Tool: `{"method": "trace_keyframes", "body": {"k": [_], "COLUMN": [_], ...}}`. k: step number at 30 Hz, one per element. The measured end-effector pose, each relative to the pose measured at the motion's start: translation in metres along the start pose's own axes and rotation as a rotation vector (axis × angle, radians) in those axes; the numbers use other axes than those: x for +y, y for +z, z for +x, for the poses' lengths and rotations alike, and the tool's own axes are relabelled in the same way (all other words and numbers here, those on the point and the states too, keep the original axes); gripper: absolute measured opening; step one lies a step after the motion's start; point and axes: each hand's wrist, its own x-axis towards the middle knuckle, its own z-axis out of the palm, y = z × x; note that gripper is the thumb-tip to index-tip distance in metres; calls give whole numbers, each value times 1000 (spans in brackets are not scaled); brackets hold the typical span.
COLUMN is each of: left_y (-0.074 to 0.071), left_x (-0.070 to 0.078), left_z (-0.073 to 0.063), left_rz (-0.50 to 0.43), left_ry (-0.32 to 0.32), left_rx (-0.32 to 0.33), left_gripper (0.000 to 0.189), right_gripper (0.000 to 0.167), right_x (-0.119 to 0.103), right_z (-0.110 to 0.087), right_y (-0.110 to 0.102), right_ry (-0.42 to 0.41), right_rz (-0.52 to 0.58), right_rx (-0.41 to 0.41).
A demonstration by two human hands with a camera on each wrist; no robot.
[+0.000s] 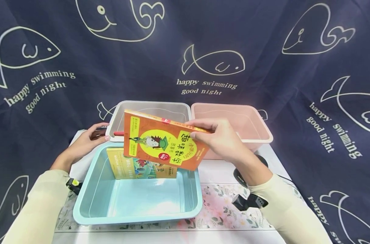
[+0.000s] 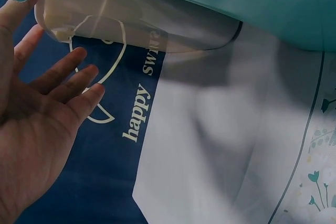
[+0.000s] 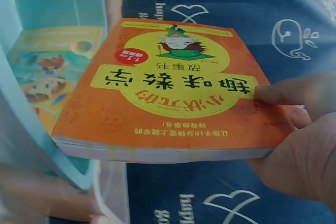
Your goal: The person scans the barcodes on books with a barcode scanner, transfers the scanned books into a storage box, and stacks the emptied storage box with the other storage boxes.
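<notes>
My right hand (image 1: 220,139) pinches an orange book (image 1: 160,144) by its spine-side corner, the thumb on the front cover. The book is tilted above the back of the light blue bin (image 1: 136,218). In the right wrist view, the orange book (image 3: 173,114) shows its cover and page edge. A yellow-covered book (image 1: 121,166) stands against the blue bin's back wall, partly hidden by the orange one. My left hand (image 1: 84,144) is at the front left corner of the whitish bin (image 1: 111,118); in the left wrist view, the left hand (image 2: 42,108) has its fingers loosely spread.
Behind the blue bin, the whitish bin and a pink bin (image 1: 258,118) stand side by side. Something red (image 1: 119,133) shows at the whitish bin's front. A round black object (image 1: 261,161) lies partly behind my right forearm. A dark printed cloth (image 1: 142,67) hangs behind.
</notes>
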Motion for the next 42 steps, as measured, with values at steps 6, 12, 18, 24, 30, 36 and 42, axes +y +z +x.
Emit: {"method": "trace_keyframes", "body": {"k": [6,12,18,24,30,36,42], "left_y": [-3,-6,-3,-3,-3,-3,-3], "left_x": [0,-3,-3,-3,-4,-5,-3], "left_z": [0,0,0,1,3,1,2], "left_rz": [4,22,27,17,8,9,22], "left_ry": [-5,4,7,6,3,1,8], "left_rx": [-3,7,5,2,-4,-2,-2], "left_gripper": [79,76,77,77,77,77,76], "right_gripper": [33,31,29,30,34,35,33], "right_x": [-4,1,12,26,49,68,87], "right_z": [-15,-22,-37,-58,-81,-99,-117], "right_y": [-20,-36,-51,-65,-76,-83,-89], "right_ry": [27,-37,-6,35,69,78,64], "right_rz": [-34,-15,-61,-136,-109,-93,54], "right_rx": [69,94,173,253,295,325,388]}}
